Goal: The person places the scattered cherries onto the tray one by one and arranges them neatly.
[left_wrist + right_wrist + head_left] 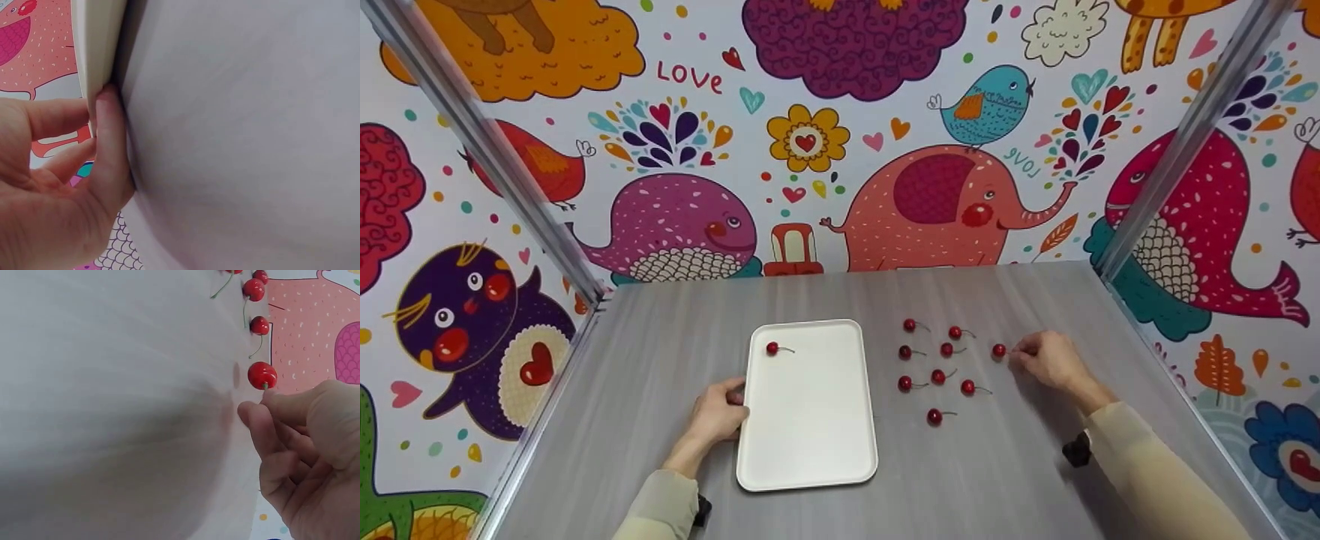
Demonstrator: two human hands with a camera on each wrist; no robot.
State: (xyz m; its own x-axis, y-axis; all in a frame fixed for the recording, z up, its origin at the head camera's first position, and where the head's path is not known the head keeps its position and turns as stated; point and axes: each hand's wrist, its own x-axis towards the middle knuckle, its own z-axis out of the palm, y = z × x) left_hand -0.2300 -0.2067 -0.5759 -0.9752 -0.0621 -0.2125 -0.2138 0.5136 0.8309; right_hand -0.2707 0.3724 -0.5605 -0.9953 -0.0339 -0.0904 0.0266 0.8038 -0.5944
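Note:
A white rectangular tray (808, 420) lies on the grey table, with one red cherry (772, 349) near its far left corner. My left hand (718, 411) grips the tray's left edge; in the left wrist view, digits of that hand (67, 180) meet the pale rim (101, 50). To the right of the loose cherries, my right hand (1050, 361) pinches a cherry (999, 350) by its stem between thumb and fingertips. The right wrist view shows this held cherry (262, 375) just off the tabletop, its shadow beside it.
Several stemmed cherries (938, 376) lie scattered between the tray and my right hand. The nearest one (934, 417) sits apart from the group. Patterned walls (810, 90) and metal posts (1155, 180) bound the grey table (675, 322).

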